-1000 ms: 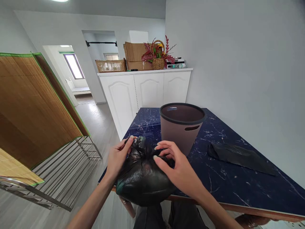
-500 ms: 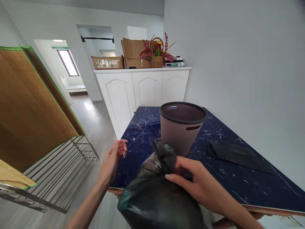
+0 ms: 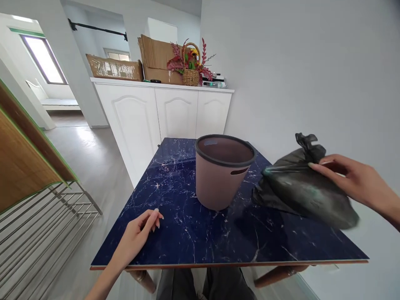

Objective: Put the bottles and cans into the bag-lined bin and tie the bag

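My right hand [image 3: 353, 179] grips a full, knotted black rubbish bag [image 3: 306, 187] near its tied top and holds it in the air over the right side of the dark blue marbled table [image 3: 193, 237]. A brownish-grey waste bin [image 3: 221, 171] with a dark rim stands empty in the middle of the table, left of the bag. My left hand [image 3: 140, 233] rests on the table near its front left edge, fingers loosely curled, holding nothing.
White cabinets [image 3: 162, 112] stand behind the table, carrying cardboard boxes [image 3: 156, 58] and a flower basket [image 3: 190, 66]. A metal rack [image 3: 40, 225] with bamboo mats is at the left. A plain wall runs along the right.
My right hand has carried the bag from the table's front edge up and to the right. My left hand let go of it and dropped onto the table. The view turned right.
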A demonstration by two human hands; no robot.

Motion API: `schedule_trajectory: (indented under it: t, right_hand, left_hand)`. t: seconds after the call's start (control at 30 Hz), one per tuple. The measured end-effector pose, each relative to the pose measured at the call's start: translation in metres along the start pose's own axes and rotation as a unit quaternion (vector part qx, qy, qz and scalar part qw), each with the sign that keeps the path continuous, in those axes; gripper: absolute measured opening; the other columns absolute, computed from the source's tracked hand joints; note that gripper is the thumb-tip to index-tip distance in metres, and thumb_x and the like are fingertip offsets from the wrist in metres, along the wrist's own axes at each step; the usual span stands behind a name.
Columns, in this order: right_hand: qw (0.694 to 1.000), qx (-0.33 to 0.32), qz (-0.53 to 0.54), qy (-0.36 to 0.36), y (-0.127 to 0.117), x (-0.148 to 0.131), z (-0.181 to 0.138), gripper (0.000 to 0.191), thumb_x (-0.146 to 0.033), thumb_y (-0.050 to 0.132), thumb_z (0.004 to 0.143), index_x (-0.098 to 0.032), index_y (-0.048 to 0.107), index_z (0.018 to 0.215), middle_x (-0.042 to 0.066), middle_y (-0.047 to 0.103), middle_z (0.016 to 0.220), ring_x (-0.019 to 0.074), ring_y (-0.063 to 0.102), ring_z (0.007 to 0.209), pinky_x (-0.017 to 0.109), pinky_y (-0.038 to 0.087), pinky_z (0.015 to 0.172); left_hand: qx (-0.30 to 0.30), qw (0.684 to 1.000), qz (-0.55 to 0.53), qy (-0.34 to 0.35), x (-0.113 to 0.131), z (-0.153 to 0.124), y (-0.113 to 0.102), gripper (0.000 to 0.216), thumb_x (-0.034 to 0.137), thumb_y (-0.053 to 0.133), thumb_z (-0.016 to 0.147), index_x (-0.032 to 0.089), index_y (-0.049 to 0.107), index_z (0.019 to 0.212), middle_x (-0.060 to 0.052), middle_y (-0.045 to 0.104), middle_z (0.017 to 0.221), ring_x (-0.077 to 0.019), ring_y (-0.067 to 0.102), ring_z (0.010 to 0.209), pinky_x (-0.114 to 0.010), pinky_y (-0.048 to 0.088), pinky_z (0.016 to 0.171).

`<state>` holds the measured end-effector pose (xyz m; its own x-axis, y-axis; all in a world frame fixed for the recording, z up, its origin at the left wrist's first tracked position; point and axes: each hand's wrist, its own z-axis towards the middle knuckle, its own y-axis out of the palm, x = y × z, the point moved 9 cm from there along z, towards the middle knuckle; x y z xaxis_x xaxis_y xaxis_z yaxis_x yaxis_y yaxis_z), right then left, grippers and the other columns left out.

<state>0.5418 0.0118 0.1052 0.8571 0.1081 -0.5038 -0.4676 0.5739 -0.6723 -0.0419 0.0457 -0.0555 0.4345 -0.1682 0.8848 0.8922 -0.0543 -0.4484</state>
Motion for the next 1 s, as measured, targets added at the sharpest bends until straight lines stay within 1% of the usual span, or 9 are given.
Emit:
schedule_trajectory:
  t: [0.07, 0.2, 0.37, 0.53, 0.67, 0.73, 0.87, 0.93, 1.0]
  right_hand:
    - [0.999, 0.018, -0.023, -0.036, 0.015, 0.01, 0.036, 0.052, -0.068, 0.075, 0.076, -0.018, 0.079, 0.086, 0.004, 0.078, 0.086, 0.0183, 0.069, 0.075, 0.047, 0.042, 0.074]
    - [0.995, 0.001, -0.04, -0.089, 0.062, 0.031, 0.087, 0.041, -0.055, 0.076, 0.08, -0.014, 0.078, 0.081, 0.005, 0.076, 0.084, 0.0149, 0.065, 0.071, 0.042, 0.04, 0.074]
    - [0.994, -0.044, -0.029, -0.093, 0.115, 0.054, 0.101, 0.033, -0.046, 0.079, 0.081, -0.014, 0.076, 0.075, 0.004, 0.074, 0.078, 0.0148, 0.063, 0.066, 0.039, 0.038, 0.072]
    - [0.997, -0.032, -0.04, -0.053, 0.141, 0.08, 0.093, 0.026, -0.038, 0.078, 0.091, -0.015, 0.075, 0.08, 0.009, 0.076, 0.081, 0.0182, 0.065, 0.067, 0.038, 0.039, 0.072]
    - [0.998, -0.019, -0.051, -0.007, 0.144, 0.099, 0.087, 0.015, -0.028, 0.074, 0.096, -0.013, 0.076, 0.096, 0.014, 0.079, 0.09, 0.0208, 0.07, 0.078, 0.035, 0.044, 0.078]
    - [0.999, -0.005, -0.047, 0.001, 0.139, 0.101, 0.077, 0.02, -0.028, 0.068, 0.1, -0.011, 0.074, 0.109, 0.017, 0.079, 0.101, 0.0227, 0.072, 0.088, 0.035, 0.047, 0.085]
    - [0.997, 0.057, -0.045, -0.025, 0.121, 0.08, 0.035, 0.034, -0.031, 0.055, 0.103, -0.007, 0.065, 0.125, 0.028, 0.07, 0.125, 0.0321, 0.064, 0.118, 0.044, 0.044, 0.105]
    - [0.996, 0.058, -0.032, -0.064, 0.121, 0.057, 0.002, 0.03, -0.033, 0.054, 0.102, -0.013, 0.065, 0.122, 0.024, 0.069, 0.126, 0.0331, 0.061, 0.124, 0.046, 0.042, 0.111]
    - [0.994, 0.029, -0.009, -0.104, 0.13, 0.03, -0.033, 0.023, -0.036, 0.053, 0.102, -0.021, 0.066, 0.113, 0.015, 0.071, 0.119, 0.0303, 0.066, 0.115, 0.044, 0.048, 0.106]
  left_hand:
    - [-0.003, 1.0, 0.022, 0.003, 0.0, -0.002, 0.0, 0.053, 0.071, 0.055, 0.097, 0.023, 0.075, 0.086, -0.003, 0.068, 0.075, -0.0209, 0.06, 0.071, -0.028, 0.047, 0.068]
    - [0.009, 0.999, 0.038, 0.005, 0.0, -0.005, -0.001, 0.051, 0.068, 0.055, 0.098, 0.023, 0.074, 0.084, -0.002, 0.068, 0.074, -0.02, 0.061, 0.071, -0.027, 0.046, 0.068]
    - [0.016, 0.999, 0.031, -0.003, -0.001, -0.006, -0.001, 0.049, 0.067, 0.056, 0.099, 0.023, 0.074, 0.086, -0.002, 0.068, 0.074, -0.02, 0.061, 0.07, -0.027, 0.046, 0.067]
    - [0.007, 0.998, 0.057, -0.012, -0.005, -0.004, 0.0, 0.051, 0.068, 0.052, 0.101, 0.023, 0.073, 0.09, -0.002, 0.068, 0.076, -0.0193, 0.06, 0.07, -0.026, 0.045, 0.067]
    - [-0.002, 0.997, 0.077, -0.016, -0.01, -0.001, 0.002, 0.051, 0.069, 0.05, 0.101, 0.023, 0.072, 0.091, -0.001, 0.067, 0.076, -0.0181, 0.06, 0.07, -0.025, 0.045, 0.066]
    - [0.0, 0.996, 0.084, -0.017, -0.011, 0.0, 0.001, 0.052, 0.07, 0.05, 0.1, 0.023, 0.072, 0.09, -0.001, 0.067, 0.076, -0.0178, 0.06, 0.07, -0.025, 0.045, 0.065]
    - [0.009, 0.995, 0.095, -0.016, -0.013, 0.002, 0.0, 0.052, 0.071, 0.052, 0.099, 0.023, 0.071, 0.088, 0.0, 0.067, 0.076, -0.0179, 0.06, 0.07, -0.025, 0.045, 0.065]
    - [0.012, 0.995, 0.1, -0.013, -0.013, 0.002, -0.001, 0.052, 0.071, 0.052, 0.098, 0.024, 0.072, 0.088, 0.0, 0.067, 0.075, -0.0182, 0.06, 0.069, -0.026, 0.045, 0.065]
    - [0.016, 0.994, 0.104, -0.007, -0.012, 0.002, -0.001, 0.052, 0.071, 0.052, 0.097, 0.024, 0.072, 0.088, 0.0, 0.067, 0.076, -0.0184, 0.06, 0.07, -0.026, 0.046, 0.067]
